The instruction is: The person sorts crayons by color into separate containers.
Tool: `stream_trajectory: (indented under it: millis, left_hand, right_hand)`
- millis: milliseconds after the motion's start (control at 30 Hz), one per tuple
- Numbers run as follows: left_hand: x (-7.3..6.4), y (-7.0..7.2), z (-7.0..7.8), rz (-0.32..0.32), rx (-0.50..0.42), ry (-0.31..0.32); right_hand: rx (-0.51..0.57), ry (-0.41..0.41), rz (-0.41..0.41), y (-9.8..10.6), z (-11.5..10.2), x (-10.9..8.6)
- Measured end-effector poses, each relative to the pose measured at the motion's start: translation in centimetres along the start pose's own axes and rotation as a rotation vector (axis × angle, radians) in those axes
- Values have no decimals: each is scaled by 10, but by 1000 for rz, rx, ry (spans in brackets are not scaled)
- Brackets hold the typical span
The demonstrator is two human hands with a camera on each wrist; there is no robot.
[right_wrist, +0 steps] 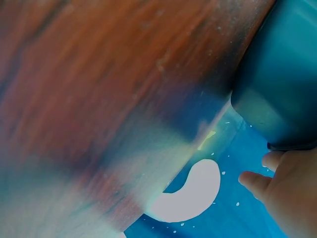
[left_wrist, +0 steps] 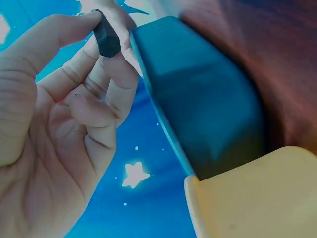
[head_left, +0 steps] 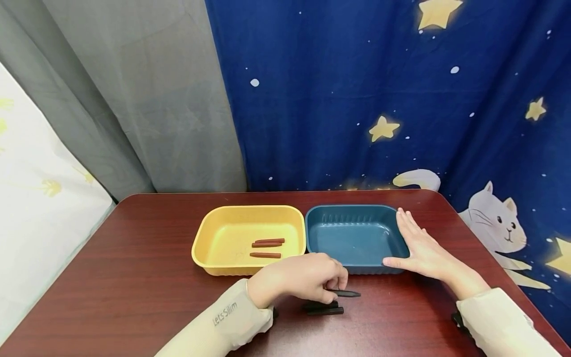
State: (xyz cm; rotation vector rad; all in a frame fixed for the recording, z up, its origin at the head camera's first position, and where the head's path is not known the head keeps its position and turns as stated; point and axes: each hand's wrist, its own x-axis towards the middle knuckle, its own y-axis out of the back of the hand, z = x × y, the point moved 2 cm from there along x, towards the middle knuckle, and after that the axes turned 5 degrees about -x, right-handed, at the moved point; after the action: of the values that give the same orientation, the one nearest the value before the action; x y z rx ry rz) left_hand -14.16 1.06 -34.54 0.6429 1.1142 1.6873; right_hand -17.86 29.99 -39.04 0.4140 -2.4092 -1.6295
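Note:
Between thumb and fingertips, my left hand (head_left: 308, 278) pinches a black crayon (head_left: 348, 293) just in front of the blue bin (head_left: 363, 270). The left wrist view shows the end of this six-sided crayon (left_wrist: 107, 34) at the fingertips. Two more black crayons (head_left: 325, 311) lie on the table under that hand, partly covered by it. My right hand (head_left: 421, 250) is spread at the blue bin's right end, fingers straight along the side rim and thumb over the front rim. In the right wrist view, its fingers (right_wrist: 255, 183) reach the bin's rim.
A yellow bin (head_left: 200, 238) stands against the left side of the blue one, with three reddish-brown crayons (head_left: 265, 255) lying in it. Both bins sit on a dark red wooden table (head_left: 147, 277). Behind its far edge hang a grey curtain (head_left: 147, 89) and a blue starry curtain (head_left: 312, 99).

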Motion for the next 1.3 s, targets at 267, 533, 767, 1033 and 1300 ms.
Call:
stream_trajectory:
  millis: [267, 533, 767, 1033, 1300]
  left_hand:
    - [4, 15, -4, 60, -68, -50]
    - [6, 22, -13, 142, -96, -38]
    - [10, 21, -22, 195, -82, 10]
    - [15, 22, -29, 246, -87, 20]
    - [24, 16, -38, 282, -71, 58]
  right_hand:
    - [12, 12, -4, 1, -3, 1]
    - [10, 11, -2, -2, -2, 2]
    - [20, 17, 0, -4, -1, 1]
    - [24, 20, 8, -2, -1, 0]
    - [17, 26, 20, -1, 0, -2]
